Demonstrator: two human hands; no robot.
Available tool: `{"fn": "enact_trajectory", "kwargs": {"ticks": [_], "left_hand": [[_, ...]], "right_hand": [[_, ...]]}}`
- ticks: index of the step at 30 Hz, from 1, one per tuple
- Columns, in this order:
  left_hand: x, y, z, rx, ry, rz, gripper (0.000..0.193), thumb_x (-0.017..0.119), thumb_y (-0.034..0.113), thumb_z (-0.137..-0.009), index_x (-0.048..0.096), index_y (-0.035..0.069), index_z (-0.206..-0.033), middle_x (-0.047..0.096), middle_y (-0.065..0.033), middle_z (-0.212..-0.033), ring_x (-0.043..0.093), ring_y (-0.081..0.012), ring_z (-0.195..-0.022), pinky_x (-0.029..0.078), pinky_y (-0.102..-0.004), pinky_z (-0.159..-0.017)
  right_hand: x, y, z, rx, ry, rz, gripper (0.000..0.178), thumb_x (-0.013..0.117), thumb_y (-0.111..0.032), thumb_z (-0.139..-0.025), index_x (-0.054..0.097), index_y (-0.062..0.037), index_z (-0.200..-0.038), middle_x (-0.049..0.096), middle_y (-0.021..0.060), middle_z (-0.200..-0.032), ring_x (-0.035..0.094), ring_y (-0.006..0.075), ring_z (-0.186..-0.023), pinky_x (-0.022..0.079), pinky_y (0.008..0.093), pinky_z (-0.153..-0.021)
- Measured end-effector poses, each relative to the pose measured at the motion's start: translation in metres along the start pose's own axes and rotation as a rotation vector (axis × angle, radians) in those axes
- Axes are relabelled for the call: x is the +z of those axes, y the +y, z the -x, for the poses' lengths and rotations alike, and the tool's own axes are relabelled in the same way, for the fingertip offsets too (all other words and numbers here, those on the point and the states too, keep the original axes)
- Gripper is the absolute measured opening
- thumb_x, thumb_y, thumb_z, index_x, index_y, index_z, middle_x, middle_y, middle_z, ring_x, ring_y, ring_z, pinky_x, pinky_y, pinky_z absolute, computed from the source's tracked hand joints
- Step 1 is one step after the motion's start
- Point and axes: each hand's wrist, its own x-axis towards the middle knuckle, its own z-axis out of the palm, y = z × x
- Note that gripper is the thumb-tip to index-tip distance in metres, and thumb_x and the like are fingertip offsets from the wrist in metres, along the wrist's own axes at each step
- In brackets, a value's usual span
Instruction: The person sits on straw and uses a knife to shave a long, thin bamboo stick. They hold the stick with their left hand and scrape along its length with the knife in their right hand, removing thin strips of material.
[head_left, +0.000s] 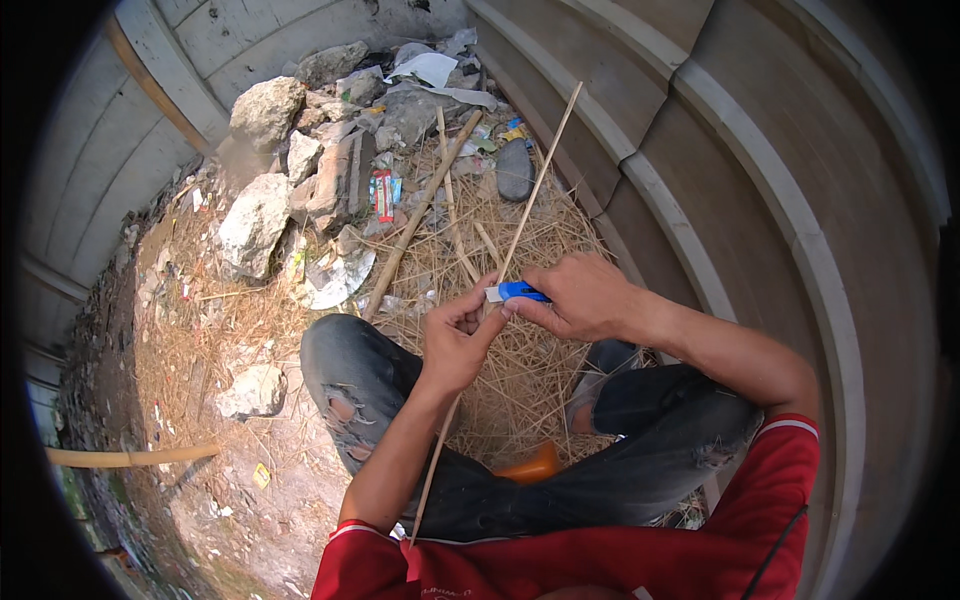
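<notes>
My left hand (455, 335) grips a long thin bamboo strip (535, 185) that runs from my lap up toward the wall. My right hand (580, 295) holds a blue utility knife (515, 292), its tip against the strip just above my left fingers. Both hands work over my knees, which are in torn grey jeans (345, 375). I sit on a layer of dry straw (520, 375).
Rocks and broken bricks (265, 215) with litter pile up ahead by the wall. Thicker bamboo sticks (415, 220) lie on the straw. A concrete stepped wall (750, 190) curves on the right. An orange object (530, 466) sits between my legs. Another bamboo piece (130, 457) lies left.
</notes>
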Motion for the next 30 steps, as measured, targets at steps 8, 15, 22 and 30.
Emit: {"fn": "enact_trajectory", "kwargs": {"ticks": [8, 15, 22, 30], "left_hand": [[0.0, 0.009, -0.007, -0.105, -0.052, 0.188, 0.051, 0.068, 0.003, -0.097, 0.053, -0.004, -0.145, 0.052, 0.0065, -0.075, 0.041, -0.0005, -0.057, 0.031, -0.0211, -0.049], [0.001, 0.007, -0.004, -0.111, -0.079, 0.219, 0.048, 0.063, 0.003, -0.099, 0.053, -0.002, -0.146, 0.047, 0.0064, -0.071, 0.037, -0.0016, -0.052, 0.028, -0.0232, -0.045], [-0.006, 0.007, 0.0, -0.16, -0.156, 0.287, 0.042, 0.06, 0.003, -0.101, 0.056, -0.001, -0.143, 0.046, 0.0049, -0.07, 0.037, -0.0032, -0.051, 0.028, -0.0237, -0.044], [0.005, 0.002, 0.01, -0.241, -0.229, 0.237, 0.044, 0.061, 0.002, -0.1, 0.056, -0.001, -0.144, 0.042, 0.006, -0.069, 0.034, -0.0023, -0.052, 0.027, -0.0234, -0.045]], "right_hand": [[-0.01, 0.024, -0.011, 0.077, 0.087, 0.121, 0.048, 0.059, -0.054, -0.098, 0.069, -0.0074, -0.089, 0.066, 0.019, -0.065, 0.067, 0.043, -0.065, 0.051, 0.0528, -0.06], [-0.023, 0.031, -0.017, 0.19, 0.213, 0.114, 0.047, 0.061, -0.051, -0.098, 0.067, -0.006, -0.084, 0.064, 0.0185, -0.063, 0.065, 0.0427, -0.063, 0.05, 0.0509, -0.058], [0.002, 0.005, -0.007, 0.039, 0.056, 0.104, 0.048, 0.061, -0.052, -0.098, 0.064, -0.0064, -0.084, 0.063, 0.0186, -0.063, 0.064, 0.0431, -0.063, 0.05, 0.0516, -0.058], [-0.063, 0.089, -0.016, 0.512, 0.323, 0.22, 0.059, 0.055, -0.058, -0.1, 0.069, -0.0024, -0.083, 0.064, 0.0205, -0.064, 0.067, 0.0423, -0.069, 0.05, 0.0541, -0.067]]}}
